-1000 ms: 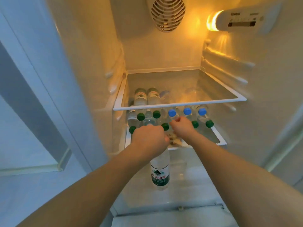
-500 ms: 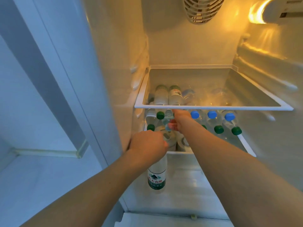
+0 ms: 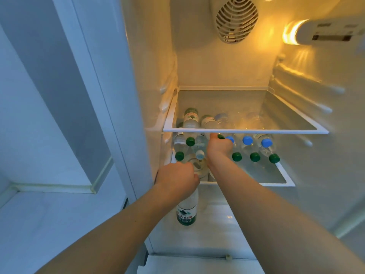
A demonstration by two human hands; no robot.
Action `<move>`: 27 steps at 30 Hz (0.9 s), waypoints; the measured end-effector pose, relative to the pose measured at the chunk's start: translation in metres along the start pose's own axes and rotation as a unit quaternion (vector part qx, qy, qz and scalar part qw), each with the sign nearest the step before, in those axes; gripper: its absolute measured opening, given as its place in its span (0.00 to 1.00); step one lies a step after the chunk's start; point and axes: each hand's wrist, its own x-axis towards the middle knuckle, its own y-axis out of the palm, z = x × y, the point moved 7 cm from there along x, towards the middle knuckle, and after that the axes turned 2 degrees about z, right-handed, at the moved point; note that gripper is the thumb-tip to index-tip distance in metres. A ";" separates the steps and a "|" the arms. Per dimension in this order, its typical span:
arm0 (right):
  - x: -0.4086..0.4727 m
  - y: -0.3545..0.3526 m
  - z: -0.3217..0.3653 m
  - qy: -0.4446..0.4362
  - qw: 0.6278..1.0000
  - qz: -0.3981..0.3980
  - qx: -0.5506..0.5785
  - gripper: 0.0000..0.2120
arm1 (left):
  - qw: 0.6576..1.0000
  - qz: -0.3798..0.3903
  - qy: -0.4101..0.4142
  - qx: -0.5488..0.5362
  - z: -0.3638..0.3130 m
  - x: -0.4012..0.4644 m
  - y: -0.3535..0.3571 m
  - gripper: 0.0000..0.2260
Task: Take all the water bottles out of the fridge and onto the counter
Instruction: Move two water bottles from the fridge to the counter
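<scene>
**Both hands at the crowded lower shelf**

At lower centre, the left hand grips a green-labelled water bottle by its neck, hanging just below the lower shelf's front edge. The right hand reaches under the upper glass shelf with fingers curled round a green-capped bottle among stacked bottles. Open room lies right of centre on the lower shelf.

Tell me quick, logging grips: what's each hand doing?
Left hand: grips a green-label bottle by its top.
Right hand: closing on a green-capped bottle's cap.
</scene>
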 end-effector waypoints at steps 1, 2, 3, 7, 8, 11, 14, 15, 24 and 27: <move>-0.006 -0.008 0.005 -0.019 1.000 -0.015 -0.016 0.16 | 1.000 -0.004 0.000 0.000 -0.001 -0.003 -0.001 0.12; -0.012 -0.017 0.009 -0.036 0.999 -0.023 -0.026 0.16 | 1.000 -0.008 0.000 -0.001 -0.001 -0.007 -0.001 0.12; -0.017 -0.025 0.013 -0.053 0.997 -0.022 -0.042 0.16 | 1.000 -0.011 0.001 -0.002 -0.002 -0.012 -0.003 0.12; -0.040 -0.057 0.024 -0.130 0.982 -0.022 -0.138 0.14 | 1.000 -0.023 0.019 0.009 -0.006 -0.029 -0.009 0.12; -0.046 -0.065 0.030 -0.157 0.974 -0.027 -0.159 0.13 | 0.999 -0.027 0.025 0.013 -0.006 -0.033 -0.011 0.12; -0.074 -0.091 0.054 -0.238 0.944 -0.032 -0.228 0.12 | 0.998 -0.038 0.043 0.016 -0.007 -0.048 -0.016 0.11; -0.101 -0.111 0.074 -0.299 0.904 -0.041 -0.303 0.13 | 0.998 -0.048 0.046 0.012 -0.004 -0.064 -0.023 0.11; -0.111 -0.116 0.078 -0.314 0.891 -0.045 -0.325 0.13 | 0.997 -0.055 0.047 0.011 -0.003 -0.070 -0.026 0.11; -0.188 -0.118 0.085 -0.352 0.825 -0.016 -0.442 0.15 | 0.993 -0.100 0.053 -0.029 0.022 -0.137 -0.050 0.10; -0.221 -0.114 0.075 -0.325 0.834 0.018 -0.446 0.14 | 0.992 -0.109 0.030 -0.062 0.042 -0.168 -0.057 0.13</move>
